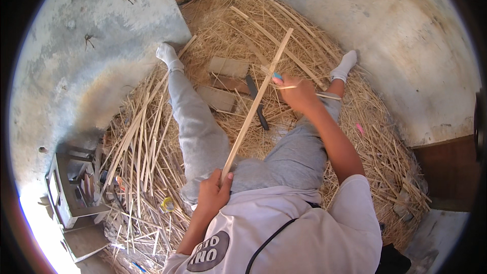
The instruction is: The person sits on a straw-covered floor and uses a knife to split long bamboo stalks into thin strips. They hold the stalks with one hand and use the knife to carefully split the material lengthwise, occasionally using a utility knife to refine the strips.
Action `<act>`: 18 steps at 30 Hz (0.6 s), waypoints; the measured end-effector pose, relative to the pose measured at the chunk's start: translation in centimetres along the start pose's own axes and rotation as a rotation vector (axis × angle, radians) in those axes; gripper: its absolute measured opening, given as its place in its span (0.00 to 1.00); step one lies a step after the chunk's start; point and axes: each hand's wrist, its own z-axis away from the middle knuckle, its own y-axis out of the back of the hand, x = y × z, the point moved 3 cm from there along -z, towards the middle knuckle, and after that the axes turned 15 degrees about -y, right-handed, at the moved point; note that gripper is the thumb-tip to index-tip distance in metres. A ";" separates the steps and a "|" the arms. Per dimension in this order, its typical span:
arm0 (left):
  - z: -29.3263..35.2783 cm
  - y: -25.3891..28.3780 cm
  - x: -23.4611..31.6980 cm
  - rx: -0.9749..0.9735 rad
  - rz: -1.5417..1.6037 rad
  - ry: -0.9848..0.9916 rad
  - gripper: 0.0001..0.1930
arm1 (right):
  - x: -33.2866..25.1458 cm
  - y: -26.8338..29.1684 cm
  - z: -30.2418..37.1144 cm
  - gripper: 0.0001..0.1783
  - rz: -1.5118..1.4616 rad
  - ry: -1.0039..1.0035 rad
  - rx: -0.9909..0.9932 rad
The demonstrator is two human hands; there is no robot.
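Observation:
A long pale strip of split bamboo or wood (pixel 252 110) slants up and away from my lap. My left hand (pixel 213 193) is closed around its near end, thumb along the strip. Farther up, my right hand (pixel 299 94) is closed on a small blue and pink tool (pixel 277 77) pressed against the strip's edge. Most of that tool is hidden in the fist, so its kind is unclear. A thin pale sliver sticks out by the fingers. Between my legs a dark-bladed knife with a black handle (pixel 257 102) lies by several bricks (pixel 217 98).
Straw-like shavings (pixel 365 157) cover the floor around my outstretched legs. Many cut strips (pixel 142 137) are heaped at the left, and longer ones (pixel 284 38) lie beyond my feet. Worn plaster walls (pixel 406 45) close in on both sides. A small dark wooden frame (pixel 76 193) stands at left.

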 end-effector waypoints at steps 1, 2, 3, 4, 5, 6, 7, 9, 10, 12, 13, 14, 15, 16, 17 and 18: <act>-0.2 -0.1 0.1 -0.008 -0.013 0.001 0.18 | 0.4 1.0 -0.8 0.27 0.037 -0.014 0.040; -0.3 -0.1 0.1 -0.016 -0.026 0.003 0.18 | 0.6 1.7 -1.2 0.27 0.073 -0.028 0.081; -0.4 0.0 0.1 -0.003 -0.003 -0.017 0.18 | 0.5 2.0 -1.1 0.27 0.027 -0.056 0.054; -0.3 -0.1 0.1 0.012 0.022 -0.029 0.19 | -0.1 2.3 -0.9 0.27 -0.018 -0.080 0.019; -0.2 0.0 0.2 0.027 0.047 -0.041 0.19 | -0.6 2.3 -0.5 0.27 -0.063 -0.102 -0.016; -0.2 0.0 0.2 0.020 0.078 0.015 0.19 | -1.3 2.2 0.0 0.27 -0.087 -0.046 -0.015; -0.3 0.1 0.5 0.011 0.113 0.077 0.20 | -2.3 1.7 1.2 0.27 -0.110 0.011 -0.021; -0.7 0.3 0.4 -0.012 0.172 0.145 0.21 | -4.2 0.1 4.3 0.28 -0.105 0.063 -0.100; -0.9 0.3 0.1 -0.017 0.200 0.151 0.21 | -5.5 -0.8 6.1 0.28 -0.074 0.070 -0.172; -1.3 0.4 0.1 -0.022 0.259 0.166 0.22 | -7.8 -1.2 9.6 0.28 -0.092 0.218 -0.280; -1.4 0.6 0.6 -0.026 0.286 0.177 0.22 | -8.1 -1.1 10.2 0.28 -0.103 0.227 -0.288; -1.4 0.6 0.8 -0.030 0.314 0.187 0.23 | -8.4 -1.0 10.7 0.28 -0.114 0.236 -0.296; -1.3 0.5 0.4 -0.053 0.281 0.164 0.23 | -8.5 -1.0 10.9 0.28 -0.124 0.244 -0.304; -1.1 0.3 -0.4 -0.076 0.249 0.140 0.23 | -8.0 -0.9 10.2 0.29 -0.115 0.145 -0.245; -1.1 0.2 -0.6 -0.101 0.217 0.113 0.24 | -7.0 -0.9 8.6 0.29 -0.105 0.045 -0.182; -0.9 0.3 -0.6 -0.116 0.164 0.113 0.24 | -5.8 -0.9 6.9 0.30 -0.095 -0.055 -0.119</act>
